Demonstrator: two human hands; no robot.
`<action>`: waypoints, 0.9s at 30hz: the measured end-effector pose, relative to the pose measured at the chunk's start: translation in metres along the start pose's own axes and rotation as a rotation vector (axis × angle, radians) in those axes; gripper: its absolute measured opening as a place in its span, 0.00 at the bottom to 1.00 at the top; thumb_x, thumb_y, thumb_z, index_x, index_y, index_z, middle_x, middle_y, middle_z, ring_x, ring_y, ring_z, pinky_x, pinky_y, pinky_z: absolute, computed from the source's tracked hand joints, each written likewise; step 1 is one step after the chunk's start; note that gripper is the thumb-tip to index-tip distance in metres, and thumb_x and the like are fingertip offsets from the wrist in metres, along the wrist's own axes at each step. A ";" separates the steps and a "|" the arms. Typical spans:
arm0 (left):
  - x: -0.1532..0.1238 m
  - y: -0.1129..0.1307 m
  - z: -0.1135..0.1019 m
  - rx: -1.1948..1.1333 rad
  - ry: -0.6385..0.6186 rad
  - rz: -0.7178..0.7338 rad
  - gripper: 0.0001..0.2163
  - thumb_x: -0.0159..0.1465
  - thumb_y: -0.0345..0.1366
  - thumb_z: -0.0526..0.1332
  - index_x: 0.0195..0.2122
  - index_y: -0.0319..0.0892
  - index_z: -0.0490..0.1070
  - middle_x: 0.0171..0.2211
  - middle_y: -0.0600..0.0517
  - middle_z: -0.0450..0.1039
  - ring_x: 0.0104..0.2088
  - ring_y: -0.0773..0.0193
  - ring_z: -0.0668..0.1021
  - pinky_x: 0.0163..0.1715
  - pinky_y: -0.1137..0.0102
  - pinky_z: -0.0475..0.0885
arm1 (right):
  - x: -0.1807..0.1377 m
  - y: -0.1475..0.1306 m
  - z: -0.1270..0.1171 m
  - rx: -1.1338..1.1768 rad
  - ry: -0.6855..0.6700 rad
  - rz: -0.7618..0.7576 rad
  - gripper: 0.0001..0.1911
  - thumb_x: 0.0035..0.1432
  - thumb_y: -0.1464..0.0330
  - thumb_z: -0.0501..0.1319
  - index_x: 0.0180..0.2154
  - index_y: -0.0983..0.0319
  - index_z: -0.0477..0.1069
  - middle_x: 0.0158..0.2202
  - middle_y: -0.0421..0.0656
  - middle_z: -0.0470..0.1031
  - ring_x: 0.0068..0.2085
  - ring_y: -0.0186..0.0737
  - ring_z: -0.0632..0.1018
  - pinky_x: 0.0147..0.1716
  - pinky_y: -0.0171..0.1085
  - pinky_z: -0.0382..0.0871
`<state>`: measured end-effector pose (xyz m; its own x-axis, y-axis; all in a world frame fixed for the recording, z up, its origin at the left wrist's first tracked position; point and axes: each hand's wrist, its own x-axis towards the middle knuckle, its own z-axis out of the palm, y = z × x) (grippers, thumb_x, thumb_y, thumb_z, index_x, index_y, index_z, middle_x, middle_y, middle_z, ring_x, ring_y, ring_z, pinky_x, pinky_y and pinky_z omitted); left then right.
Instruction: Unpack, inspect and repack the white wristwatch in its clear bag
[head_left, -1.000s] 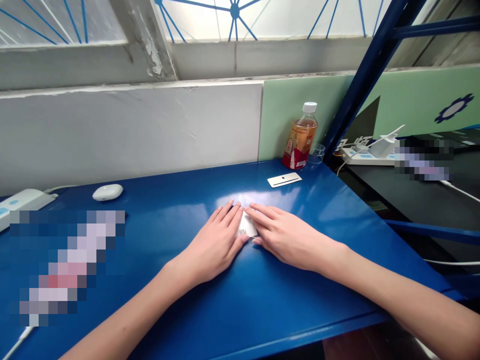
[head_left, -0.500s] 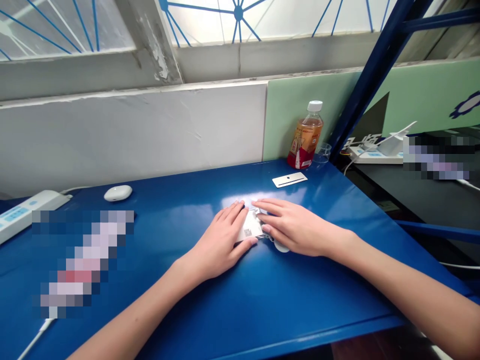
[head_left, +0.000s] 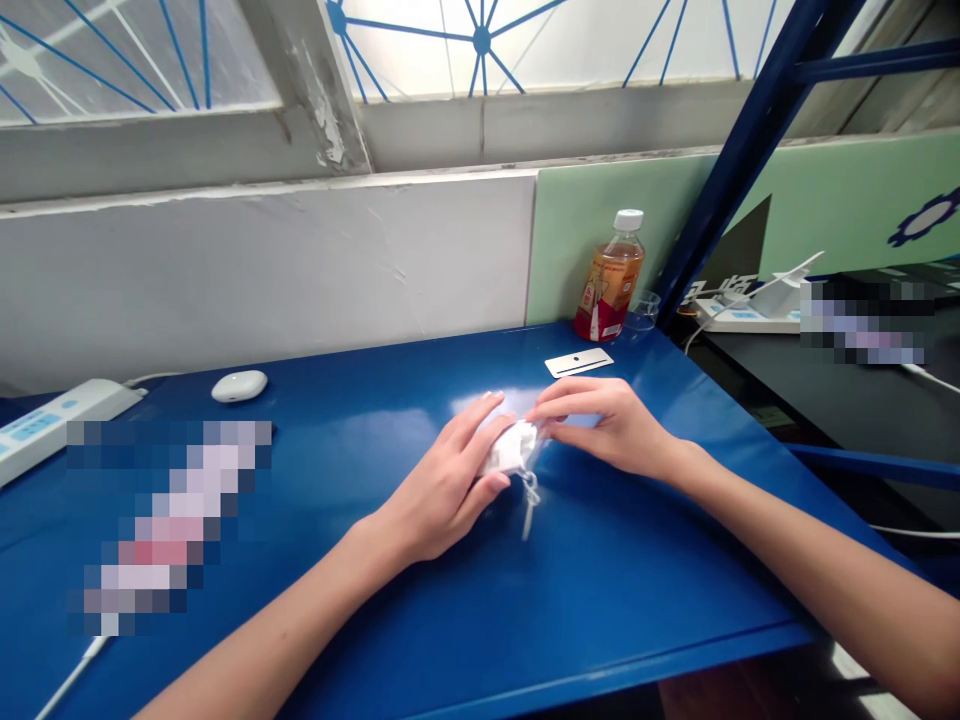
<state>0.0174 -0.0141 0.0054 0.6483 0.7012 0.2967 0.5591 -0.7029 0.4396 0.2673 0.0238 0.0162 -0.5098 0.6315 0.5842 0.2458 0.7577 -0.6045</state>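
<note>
A small white pouch (head_left: 515, 446) with thin cords (head_left: 530, 495) trailing from its near side lies on the blue table. It looks like a translucent drawstring pouch with something white inside; what that is I cannot make out. My left hand (head_left: 450, 475) is curled over the pouch's left side, thumb along the near edge, and steadies it on the tabletop. From the right, my right hand (head_left: 607, 425) pinches the pouch's right edge between thumb and fingertips. Behind my hands lies a white card (head_left: 579, 363) with a dark dot and line.
A bottle of reddish drink (head_left: 609, 280) stands at the back right beside a clear plastic ring (head_left: 643, 309). At left are a white earbud case (head_left: 239, 386), a power strip (head_left: 64, 420) and a pixelated phone-like object (head_left: 176, 520) with a cable. A blue post (head_left: 739, 165) rises at right.
My right hand has lifted off from lying flat and now pinches the pouch's right edge. A printed code on the white surface is no longer visible; the cords now hang toward me.
</note>
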 end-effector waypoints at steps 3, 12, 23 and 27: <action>0.000 0.002 -0.002 -0.137 0.147 0.001 0.24 0.75 0.47 0.39 0.64 0.42 0.59 0.67 0.42 0.57 0.66 0.52 0.63 0.64 0.56 0.61 | 0.003 0.000 -0.004 0.178 0.125 0.140 0.06 0.56 0.66 0.69 0.36 0.59 0.81 0.34 0.43 0.79 0.32 0.38 0.78 0.31 0.37 0.75; 0.008 0.013 -0.002 -0.302 0.374 -0.327 0.08 0.66 0.41 0.62 0.38 0.43 0.74 0.40 0.50 0.79 0.41 0.58 0.80 0.44 0.65 0.73 | 0.007 -0.001 0.001 0.466 0.204 0.504 0.10 0.53 0.61 0.70 0.32 0.61 0.81 0.30 0.43 0.79 0.23 0.30 0.71 0.24 0.34 0.70; 0.009 0.001 -0.008 -0.211 0.303 -0.536 0.09 0.65 0.41 0.62 0.41 0.44 0.76 0.30 0.54 0.79 0.31 0.61 0.79 0.34 0.66 0.72 | 0.001 0.024 0.005 0.178 0.112 0.626 0.18 0.50 0.56 0.70 0.36 0.64 0.80 0.29 0.44 0.78 0.29 0.38 0.75 0.27 0.36 0.68; 0.007 -0.002 -0.005 -0.081 0.148 -0.477 0.06 0.65 0.38 0.61 0.37 0.45 0.77 0.33 0.52 0.79 0.36 0.57 0.78 0.37 0.64 0.72 | -0.001 0.020 0.008 -0.058 0.027 0.581 0.13 0.54 0.59 0.67 0.35 0.62 0.80 0.29 0.43 0.78 0.29 0.39 0.75 0.27 0.36 0.67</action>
<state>0.0182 -0.0068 0.0107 0.2470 0.9555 0.1612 0.7297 -0.2929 0.6178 0.2659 0.0369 -0.0004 -0.2570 0.9495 0.1798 0.5237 0.2932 -0.7999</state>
